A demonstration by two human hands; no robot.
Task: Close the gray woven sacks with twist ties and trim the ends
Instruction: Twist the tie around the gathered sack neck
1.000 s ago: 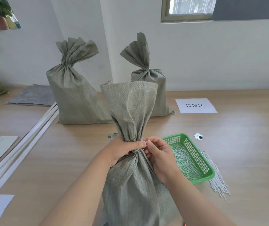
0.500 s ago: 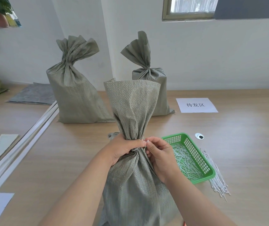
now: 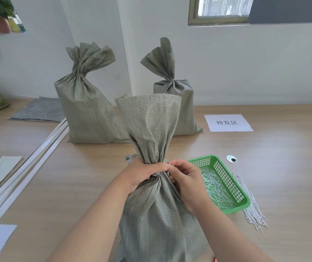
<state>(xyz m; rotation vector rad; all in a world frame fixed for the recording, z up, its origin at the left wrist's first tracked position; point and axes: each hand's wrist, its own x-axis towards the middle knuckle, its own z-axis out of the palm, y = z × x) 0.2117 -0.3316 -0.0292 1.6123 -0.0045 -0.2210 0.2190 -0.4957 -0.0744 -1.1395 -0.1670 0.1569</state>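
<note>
A gray woven sack [image 3: 151, 214] stands upright on the table right in front of me, its mouth gathered into a neck. My left hand [image 3: 143, 173] grips that neck from the left. My right hand [image 3: 185, 178] is at the right side of the neck, its fingertips pinching something small and white, apparently a twist tie [image 3: 168, 166], against the left thumb. The tie itself is mostly hidden by the fingers. Two more gray sacks stand behind, one at the left [image 3: 87, 110] and one at the middle [image 3: 177, 103], both with cinched necks.
A green plastic basket [image 3: 234, 186] holding white ties sits right of the sack, with a loose bundle of white ties [image 3: 251, 207] beside it. A white paper label [image 3: 228, 122] and a small round metal object [image 3: 231, 159] lie farther back. Papers and white strips lie at the left.
Both hands stay at the sack's neck with only slight finger shifts. The view has moved a little; nothing else has moved.
</note>
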